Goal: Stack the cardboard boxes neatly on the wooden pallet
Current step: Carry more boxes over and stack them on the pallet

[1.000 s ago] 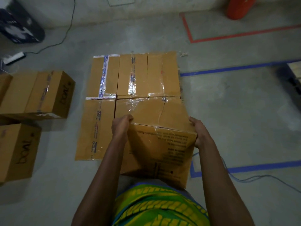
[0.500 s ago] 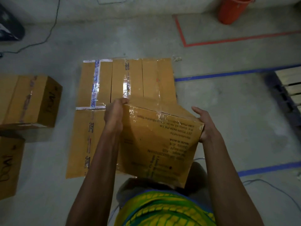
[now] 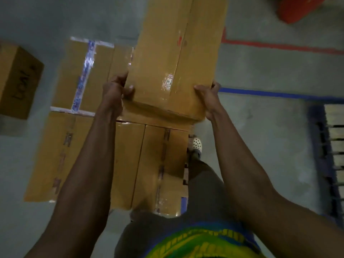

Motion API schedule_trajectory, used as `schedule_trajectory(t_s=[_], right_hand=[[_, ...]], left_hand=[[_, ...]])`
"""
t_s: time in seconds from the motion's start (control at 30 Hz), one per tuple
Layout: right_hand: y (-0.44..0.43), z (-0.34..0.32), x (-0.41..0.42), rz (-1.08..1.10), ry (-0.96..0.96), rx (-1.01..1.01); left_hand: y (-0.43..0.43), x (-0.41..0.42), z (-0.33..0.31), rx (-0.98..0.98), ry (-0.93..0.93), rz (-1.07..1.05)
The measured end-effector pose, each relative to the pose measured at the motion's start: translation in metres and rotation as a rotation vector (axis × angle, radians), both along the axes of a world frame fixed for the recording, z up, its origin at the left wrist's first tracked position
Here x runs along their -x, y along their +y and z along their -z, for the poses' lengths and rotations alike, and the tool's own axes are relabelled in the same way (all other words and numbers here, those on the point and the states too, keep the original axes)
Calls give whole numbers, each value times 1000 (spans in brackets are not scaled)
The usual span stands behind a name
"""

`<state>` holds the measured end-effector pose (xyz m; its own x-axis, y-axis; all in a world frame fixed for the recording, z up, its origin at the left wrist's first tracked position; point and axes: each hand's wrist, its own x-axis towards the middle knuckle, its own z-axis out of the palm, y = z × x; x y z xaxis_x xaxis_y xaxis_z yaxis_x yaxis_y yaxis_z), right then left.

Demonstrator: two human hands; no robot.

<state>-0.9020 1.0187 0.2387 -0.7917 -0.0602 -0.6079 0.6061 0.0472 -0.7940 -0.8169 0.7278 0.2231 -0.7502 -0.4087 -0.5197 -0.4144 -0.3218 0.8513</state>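
I hold a long taped cardboard box (image 3: 173,58) level in the air, its far end running off the top of the view. My left hand (image 3: 115,92) grips its near left corner, thumb on the top face. My right hand (image 3: 208,97) grips the near right corner. Below it lies a flat layer of taped boxes (image 3: 81,86) on the floor; the held box hangs over the layer's far right part. A wooden pallet (image 3: 335,146) shows at the right edge.
A loose box with black lettering (image 3: 18,81) stands on the floor at the left. A red-orange container (image 3: 301,8) sits at the top right. Red (image 3: 279,46) and blue (image 3: 270,93) tape lines cross the concrete floor. My foot (image 3: 195,146) stands beside the layer's right edge.
The box was tilted up with its printed side toward me; now it is raised, turned flat and moved forward over the far boxes. The camera has come closer and shifted left.
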Motion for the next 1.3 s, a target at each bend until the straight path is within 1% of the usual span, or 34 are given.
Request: schedule_trajectory(t_s=[0.1, 0.2, 0.27, 0.33, 0.43, 0.5, 0.63, 0.73, 0.83, 0.97, 1.1, 1.3], right_hand=[[-7, 86, 74, 17, 28, -64], [-11, 156, 127, -56, 11, -80], [-13, 190, 140, -95, 1, -103], [-11, 220, 143, -158, 31, -120], [-4, 245, 145, -165, 73, -100], [0, 252, 142, -145, 91, -108], [-3, 251, 112, -118, 61, -231], [-10, 245, 92, -51, 9, -202], [-17, 238, 85, -3, 14, -160], [-7, 230, 63, 11, 8, -157], [12, 227, 36, 26, 6, -172], [28, 226, 12, 33, 15, -195]], left_hand=[[10, 59, 77, 2, -46, -68], [8, 103, 143, -26, -70, -98], [5, 110, 184, -14, -93, -112], [4, 103, 222, -8, -67, -93], [3, 88, 250, -23, -12, -53], [3, 88, 256, -13, 10, -65], [6, 88, 255, 83, -27, -131], [5, 85, 258, 58, -15, -43], [-1, 84, 254, 37, 25, 0], [-2, 72, 249, 70, 73, 72], [10, 47, 249, 92, 49, 121], [29, 26, 246, 109, -9, 119]])
